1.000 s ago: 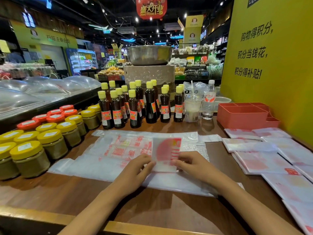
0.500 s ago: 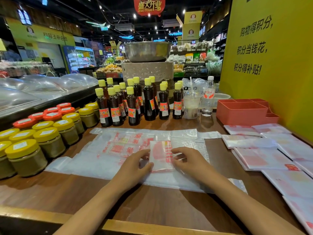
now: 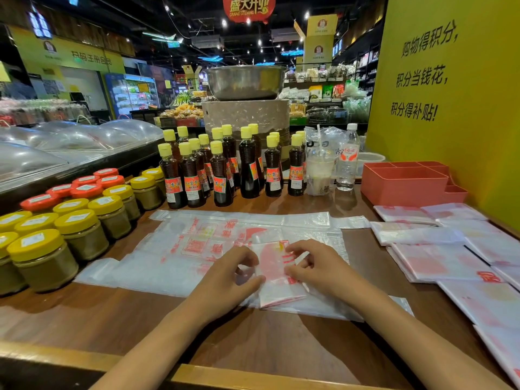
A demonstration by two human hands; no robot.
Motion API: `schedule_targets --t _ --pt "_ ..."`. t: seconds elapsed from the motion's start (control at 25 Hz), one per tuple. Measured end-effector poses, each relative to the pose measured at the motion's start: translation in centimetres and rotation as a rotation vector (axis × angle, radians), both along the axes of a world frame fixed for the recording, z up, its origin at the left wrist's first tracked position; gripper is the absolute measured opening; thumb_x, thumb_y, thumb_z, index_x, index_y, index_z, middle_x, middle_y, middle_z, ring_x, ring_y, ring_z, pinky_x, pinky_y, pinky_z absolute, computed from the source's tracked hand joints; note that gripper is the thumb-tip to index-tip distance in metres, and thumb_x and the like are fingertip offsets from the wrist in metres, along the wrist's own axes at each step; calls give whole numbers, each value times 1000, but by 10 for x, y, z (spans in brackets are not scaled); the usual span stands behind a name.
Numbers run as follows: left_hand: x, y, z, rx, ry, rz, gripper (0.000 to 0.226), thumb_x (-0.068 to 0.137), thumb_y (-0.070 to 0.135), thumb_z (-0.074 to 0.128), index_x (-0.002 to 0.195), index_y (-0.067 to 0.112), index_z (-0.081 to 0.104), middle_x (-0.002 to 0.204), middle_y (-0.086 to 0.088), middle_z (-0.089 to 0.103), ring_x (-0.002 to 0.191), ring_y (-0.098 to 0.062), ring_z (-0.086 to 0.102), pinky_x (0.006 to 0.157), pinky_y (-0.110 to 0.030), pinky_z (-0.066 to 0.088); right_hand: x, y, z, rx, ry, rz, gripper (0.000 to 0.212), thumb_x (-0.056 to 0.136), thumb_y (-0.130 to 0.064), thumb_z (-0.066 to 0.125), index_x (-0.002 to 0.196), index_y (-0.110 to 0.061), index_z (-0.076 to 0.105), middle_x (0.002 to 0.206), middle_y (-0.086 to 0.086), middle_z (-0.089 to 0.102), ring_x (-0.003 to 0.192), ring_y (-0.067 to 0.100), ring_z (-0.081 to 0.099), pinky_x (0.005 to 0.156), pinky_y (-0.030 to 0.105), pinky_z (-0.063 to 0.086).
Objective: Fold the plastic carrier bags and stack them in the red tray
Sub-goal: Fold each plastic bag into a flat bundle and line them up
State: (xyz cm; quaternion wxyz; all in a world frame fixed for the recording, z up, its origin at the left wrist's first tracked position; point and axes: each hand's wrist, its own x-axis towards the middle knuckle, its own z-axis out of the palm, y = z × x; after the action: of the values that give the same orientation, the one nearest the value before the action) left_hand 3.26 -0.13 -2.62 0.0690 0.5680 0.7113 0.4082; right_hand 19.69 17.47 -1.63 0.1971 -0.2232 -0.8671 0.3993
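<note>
A small folded carrier bag (image 3: 274, 274), white with red print, lies on top of unfolded flat bags (image 3: 180, 249) spread across the wooden counter. My left hand (image 3: 230, 280) pinches the folded bag's left edge. At its right edge my right hand (image 3: 315, 266) holds it with curled fingers. The red tray (image 3: 405, 182) stands at the back right against the yellow wall; nothing shows inside it from here.
Flat bags (image 3: 439, 260) lie in overlapping piles on the right side of the counter. Dark sauce bottles (image 3: 225, 170) stand in rows behind the work area. Yellow and red lidded jars (image 3: 81, 220) line the left. A drink cup (image 3: 319, 173) and water bottle (image 3: 347, 161) stand beside the tray.
The far edge of the folded bag was standing up and has been pressed down flat. Both hands have curled their fingers onto its side edges.
</note>
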Motion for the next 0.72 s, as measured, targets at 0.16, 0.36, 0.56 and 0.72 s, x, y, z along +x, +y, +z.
schedule_targets --t 0.16,0.36,0.56,0.72 --pt "-2 0 -1 -89 -17 95 60 86 54 69 135 36 41 136 27 40 124 3 44 106 -23 41 1 0 1 62 -31 -4 43 86 -31 77 126 -30 60 110 -13 58 92 8 62 80 20 53" --pt "-4 1 1 -245 272 297 73 71 90 34 109 33 57 108 21 52 100 -3 50 87 -26 41 1 1 1 68 -79 4 43 87 -32 75 127 -30 59 109 -14 58 91 8 62 74 16 50" --pt "1 1 5 -144 -79 177 26 94 51 58 113 33 59 116 19 58 108 1 54 87 -15 41 0 1 1 5 -45 6 41 86 -29 77 123 -32 60 108 -12 60 92 8 63 71 14 50" --pt "2 3 10 -59 -227 120 24 94 37 67 117 35 63 114 18 67 107 1 60 99 -30 50 1 0 5 -73 37 3 40 82 -24 80 116 -35 61 107 -8 62 96 7 63 75 16 52"
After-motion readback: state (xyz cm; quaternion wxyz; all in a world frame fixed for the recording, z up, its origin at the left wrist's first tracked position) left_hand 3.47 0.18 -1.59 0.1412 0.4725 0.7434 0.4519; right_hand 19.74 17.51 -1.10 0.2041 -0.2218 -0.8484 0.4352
